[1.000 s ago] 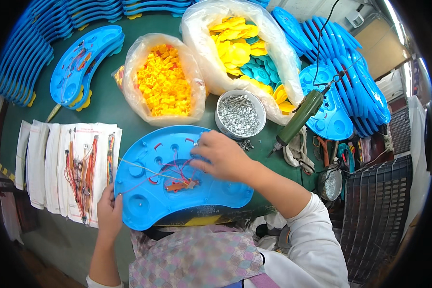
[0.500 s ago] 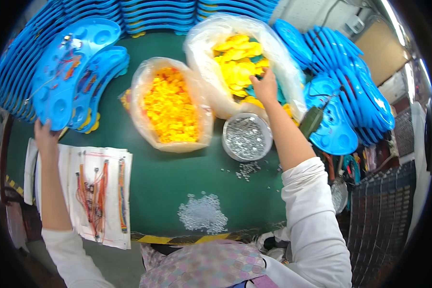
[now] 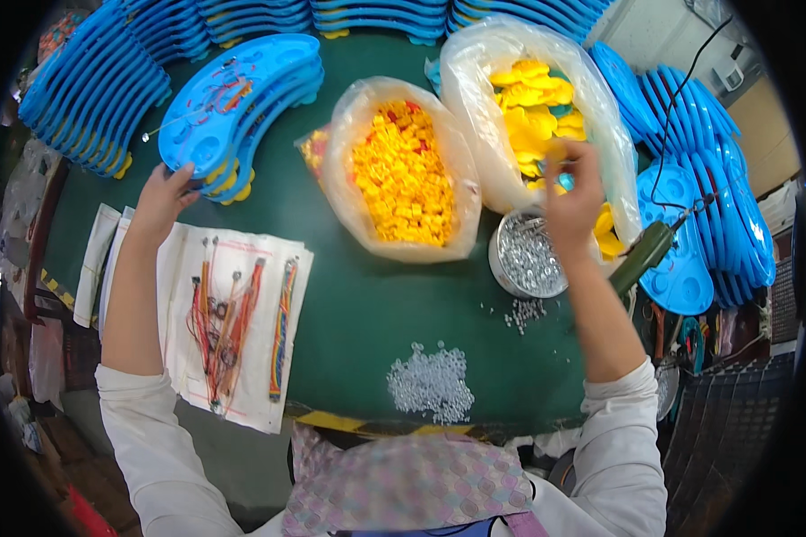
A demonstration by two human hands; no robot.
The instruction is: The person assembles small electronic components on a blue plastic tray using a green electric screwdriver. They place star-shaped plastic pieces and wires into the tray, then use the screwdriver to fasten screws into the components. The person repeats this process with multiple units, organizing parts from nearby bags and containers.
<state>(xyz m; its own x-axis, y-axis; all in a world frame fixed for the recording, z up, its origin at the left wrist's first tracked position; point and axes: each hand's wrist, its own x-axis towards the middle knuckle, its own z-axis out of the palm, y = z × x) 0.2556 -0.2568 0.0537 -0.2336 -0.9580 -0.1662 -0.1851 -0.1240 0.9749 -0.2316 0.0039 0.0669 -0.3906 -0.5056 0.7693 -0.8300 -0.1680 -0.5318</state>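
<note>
At the far left, my left hand (image 3: 163,201) is closed at the near end of the top blue curved plastic panel (image 3: 192,134), its fingers at the rim. Red wires and small parts lie on that panel, which rests on similar panels. My right hand (image 3: 578,192) is raised over the near edge of a clear plastic bag (image 3: 470,85) of yellow flat pieces. Between its fingertips is a yellow piece (image 3: 553,149), partly hidden by the fingers. Below this hand stands a round tub (image 3: 527,259) of small shiny metal parts.
Another bag (image 3: 340,179) holds small yellow and red pieces. Clear beads (image 3: 432,385) lie in a heap near the front edge. Wire bundles (image 3: 219,331) lie on white sheets at left. A green-handled tool (image 3: 643,258) and stacked blue panels (image 3: 716,179) are at right.
The view has shifted. My right hand has drawn back from inside the bag with a yellow piece. The top blue panel now lies lined up on its stack, my left hand still at its end.
</note>
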